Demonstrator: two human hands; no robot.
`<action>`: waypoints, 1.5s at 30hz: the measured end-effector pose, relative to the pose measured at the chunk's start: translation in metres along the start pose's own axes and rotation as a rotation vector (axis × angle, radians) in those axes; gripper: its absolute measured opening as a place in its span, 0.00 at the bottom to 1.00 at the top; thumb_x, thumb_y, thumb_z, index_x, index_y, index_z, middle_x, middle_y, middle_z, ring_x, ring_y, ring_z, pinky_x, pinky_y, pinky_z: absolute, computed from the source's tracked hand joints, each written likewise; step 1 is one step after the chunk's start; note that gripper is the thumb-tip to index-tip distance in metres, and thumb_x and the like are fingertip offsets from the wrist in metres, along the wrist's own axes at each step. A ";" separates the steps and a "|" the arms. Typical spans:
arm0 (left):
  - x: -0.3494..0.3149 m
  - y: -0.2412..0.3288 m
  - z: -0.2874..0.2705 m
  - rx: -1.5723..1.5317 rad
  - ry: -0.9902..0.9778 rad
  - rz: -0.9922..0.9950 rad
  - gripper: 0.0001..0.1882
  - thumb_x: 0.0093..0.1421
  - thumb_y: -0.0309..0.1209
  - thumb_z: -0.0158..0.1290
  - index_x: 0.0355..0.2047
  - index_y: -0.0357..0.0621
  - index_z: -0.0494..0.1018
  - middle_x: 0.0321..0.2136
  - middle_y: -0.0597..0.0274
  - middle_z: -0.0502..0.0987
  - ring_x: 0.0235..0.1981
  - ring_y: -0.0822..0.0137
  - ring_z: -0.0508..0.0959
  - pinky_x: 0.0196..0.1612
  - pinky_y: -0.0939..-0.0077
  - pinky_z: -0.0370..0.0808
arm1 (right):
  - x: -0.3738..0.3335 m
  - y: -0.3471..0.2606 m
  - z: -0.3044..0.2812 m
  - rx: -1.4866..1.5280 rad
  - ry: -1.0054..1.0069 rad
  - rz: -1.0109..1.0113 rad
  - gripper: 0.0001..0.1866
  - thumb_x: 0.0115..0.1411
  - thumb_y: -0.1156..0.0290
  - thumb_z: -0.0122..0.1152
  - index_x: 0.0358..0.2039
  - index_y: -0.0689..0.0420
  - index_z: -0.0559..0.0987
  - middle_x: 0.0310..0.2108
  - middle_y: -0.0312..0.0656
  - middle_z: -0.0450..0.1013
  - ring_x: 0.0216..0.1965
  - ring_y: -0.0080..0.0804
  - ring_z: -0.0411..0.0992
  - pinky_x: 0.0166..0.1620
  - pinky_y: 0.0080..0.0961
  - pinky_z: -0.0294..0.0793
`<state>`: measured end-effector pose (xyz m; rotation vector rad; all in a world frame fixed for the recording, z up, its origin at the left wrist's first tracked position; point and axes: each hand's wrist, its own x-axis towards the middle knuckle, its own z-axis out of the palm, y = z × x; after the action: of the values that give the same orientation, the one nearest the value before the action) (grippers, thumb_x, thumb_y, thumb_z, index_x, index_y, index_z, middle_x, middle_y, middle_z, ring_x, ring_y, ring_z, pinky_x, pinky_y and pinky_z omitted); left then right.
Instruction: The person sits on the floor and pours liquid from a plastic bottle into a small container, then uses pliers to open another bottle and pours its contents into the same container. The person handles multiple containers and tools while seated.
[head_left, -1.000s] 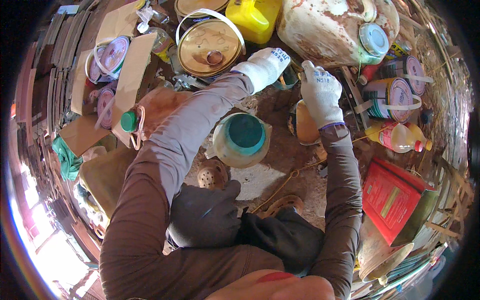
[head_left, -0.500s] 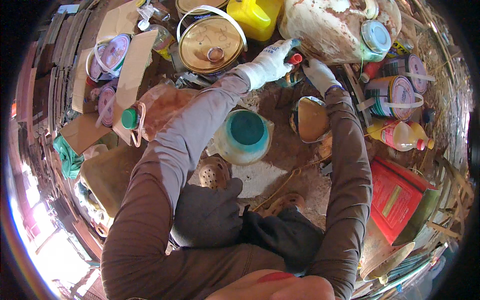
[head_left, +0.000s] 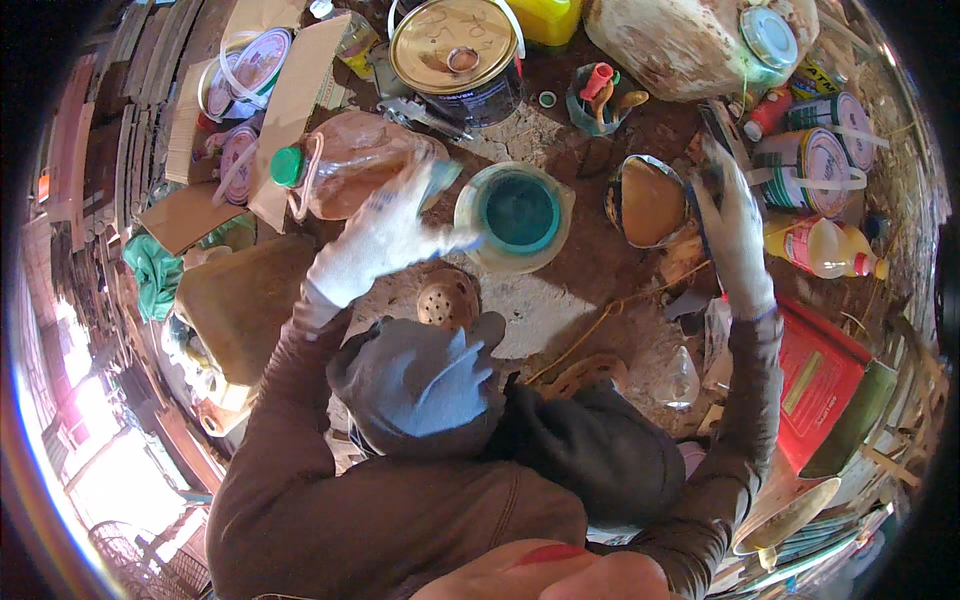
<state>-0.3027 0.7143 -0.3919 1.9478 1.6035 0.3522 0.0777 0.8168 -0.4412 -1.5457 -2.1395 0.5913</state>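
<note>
White-gloved left hand [head_left: 375, 240] rests curled fingers on the teal-filled tub's [head_left: 515, 215] rim, steadying it, while the right hand [head_left: 735, 235] hovers with fingers together.

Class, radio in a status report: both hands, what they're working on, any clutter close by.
Left hand gloved, on the plastic jug. Right hand gloved, raised, grip unclear. Teal-filled pot between them. Paint tins crowd round.

White gloves [head_left: 385, 235], teal paint tub [head_left: 517, 213], green-capped clear bottle [head_left: 345, 172], red flat can [head_left: 818, 385], yellow bottle [head_left: 825, 247].
</note>
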 end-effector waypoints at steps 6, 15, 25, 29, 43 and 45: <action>-0.061 -0.072 0.086 0.130 -0.039 -0.056 0.26 0.51 0.44 0.65 0.41 0.38 0.70 0.36 0.46 0.77 0.38 0.43 0.77 0.40 0.54 0.73 | -0.097 -0.065 -0.059 0.165 -0.119 0.177 0.27 0.59 0.74 0.60 0.59 0.62 0.67 0.55 0.52 0.70 0.56 0.50 0.69 0.57 0.38 0.67; -0.021 -0.069 0.098 0.012 0.231 0.013 0.19 0.58 0.35 0.61 0.43 0.36 0.69 0.35 0.47 0.75 0.37 0.52 0.77 0.39 0.62 0.73 | -0.199 -0.131 -0.117 0.324 0.016 0.481 0.30 0.53 0.83 0.57 0.58 0.62 0.69 0.56 0.51 0.70 0.55 0.48 0.67 0.57 0.39 0.66; 0.046 -0.035 0.104 -0.628 0.111 -0.154 0.16 0.58 0.26 0.61 0.44 0.39 0.68 0.36 0.65 0.77 0.38 0.76 0.74 0.43 0.78 0.73 | -0.208 -0.133 -0.117 0.345 0.080 0.432 0.26 0.56 0.80 0.60 0.57 0.62 0.70 0.55 0.52 0.70 0.59 0.51 0.66 0.60 0.39 0.64; 0.066 -0.025 0.102 -0.520 0.121 -0.005 0.19 0.56 0.29 0.63 0.44 0.39 0.68 0.33 0.64 0.76 0.35 0.75 0.73 0.42 0.75 0.73 | -0.209 -0.133 -0.117 0.367 0.076 0.449 0.26 0.55 0.80 0.60 0.56 0.61 0.71 0.53 0.52 0.71 0.55 0.50 0.69 0.58 0.38 0.65; 0.128 0.017 0.039 -0.293 -0.144 -0.122 0.44 0.59 0.36 0.61 0.66 0.26 0.48 0.58 0.46 0.67 0.57 0.63 0.70 0.59 0.71 0.66 | -0.205 -0.116 -0.122 0.458 0.183 0.239 0.26 0.54 0.79 0.61 0.55 0.64 0.71 0.44 0.52 0.73 0.38 0.46 0.73 0.41 0.33 0.73; 0.141 0.011 0.030 -0.309 -0.254 -0.137 0.43 0.60 0.36 0.60 0.65 0.25 0.49 0.58 0.47 0.66 0.58 0.64 0.68 0.59 0.72 0.65 | -0.207 -0.115 -0.118 0.469 0.232 0.214 0.25 0.54 0.78 0.62 0.55 0.63 0.71 0.41 0.51 0.73 0.35 0.45 0.74 0.38 0.33 0.73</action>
<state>-0.2430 0.8403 -0.4318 1.5728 1.4155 0.2661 0.1159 0.5968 -0.2995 -1.4948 -1.5375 0.8655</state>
